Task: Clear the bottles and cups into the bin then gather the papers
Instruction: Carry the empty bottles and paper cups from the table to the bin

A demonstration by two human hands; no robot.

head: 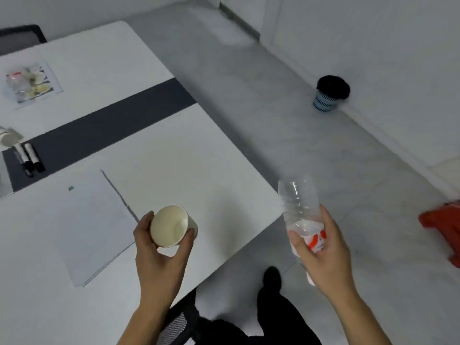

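Note:
My left hand [159, 255] grips an empty cream paper cup [171, 226], tilted so its mouth faces me, above the white table's near right corner. My right hand [323, 255] holds a clear plastic bottle [300, 207] with a red and white label, off the table's edge over the floor. The bin [329, 94], blue patterned with a black liner, stands on the floor by the far wall. A white sheet of paper [94, 225] lies on the table left of the cup. A printed sheet [53, 75] lies at the far left with a crumpled clear bottle [18, 82] on it. Another cup [8, 138] is at the left edge.
The table [174, 158] has a dark strip across it, with two markers [28, 158] on the strip. A red object [443, 227] sits on the floor at right. A black mesh chair [176, 324] is below me, and another chair [22, 37] is behind the table.

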